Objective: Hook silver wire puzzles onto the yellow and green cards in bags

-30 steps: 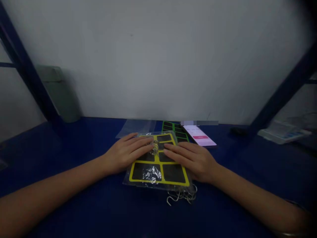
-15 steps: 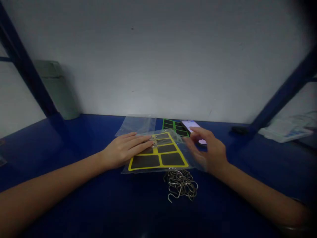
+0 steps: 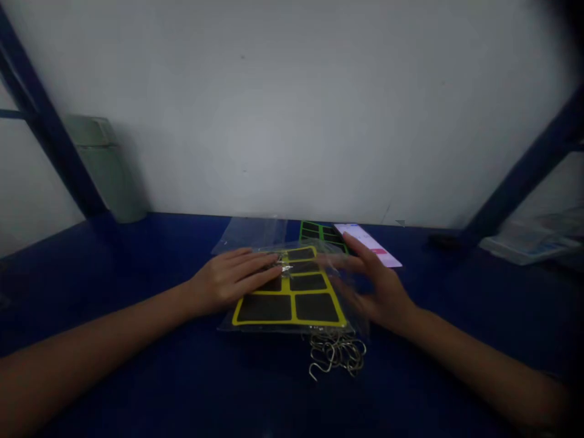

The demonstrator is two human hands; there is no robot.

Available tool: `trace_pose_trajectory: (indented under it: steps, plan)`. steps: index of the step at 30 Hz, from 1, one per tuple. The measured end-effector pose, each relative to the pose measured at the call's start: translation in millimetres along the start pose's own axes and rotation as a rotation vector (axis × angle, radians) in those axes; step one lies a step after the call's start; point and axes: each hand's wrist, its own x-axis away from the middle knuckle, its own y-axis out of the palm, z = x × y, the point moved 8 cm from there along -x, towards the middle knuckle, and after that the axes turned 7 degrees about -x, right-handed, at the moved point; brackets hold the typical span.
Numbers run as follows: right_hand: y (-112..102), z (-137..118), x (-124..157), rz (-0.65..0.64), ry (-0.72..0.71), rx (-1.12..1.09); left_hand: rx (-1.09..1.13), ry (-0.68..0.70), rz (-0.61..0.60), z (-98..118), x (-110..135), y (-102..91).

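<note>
My left hand (image 3: 235, 277) lies flat with fingers stretched over the left side of a clear plastic bag (image 3: 274, 329). In the bag is a sheet of black labels with yellow borders (image 3: 314, 307). Small shiny pieces (image 3: 286, 267) show at my left fingertips; their kind is unclear. At the bag's right edge, my right hand (image 3: 378, 292) has its fingers apart, some of them seen through or against the plastic and a little blurred. A pile of metal S-hooks (image 3: 340, 356) lies by the bag's near edge, partly covered by it.
Behind the bag are another clear plastic bag (image 3: 250, 234), a green-bordered label sheet (image 3: 314, 231) and a phone with its screen lit (image 3: 369, 243). A grey-green bin-like container (image 3: 109, 170) stands at the back left. A small dark object (image 3: 444, 241) and white packets (image 3: 515, 248) lie right.
My right hand has moved left and its fingers reach further over the bag's right side. The bag's near edge has shifted slightly toward me, over the hooks. My left hand stays in place.
</note>
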Motion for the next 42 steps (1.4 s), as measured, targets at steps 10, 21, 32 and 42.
trace_pose_trajectory:
  steps: [10, 21, 32, 42]
  plan:
    - [13.5, -16.5, 0.9, -0.124, -0.226, 0.109, 0.029, 0.089, -0.036, 2.8, -2.5, -6.3]
    - [15.2, -13.9, 7.2, -0.166, -0.253, 0.178, -0.019, 0.2, -0.064, 0.2, 1.6, -6.1]
    - [-8.5, -12.3, 1.2, 0.035, -0.158, 0.174, -0.039, 0.269, -0.109, 0.8, 5.4, -2.5]
    - [-12.5, -1.3, 1.5, -0.021, -0.078, 0.133, -0.023, 0.304, -0.157, -1.2, 11.6, 4.5]
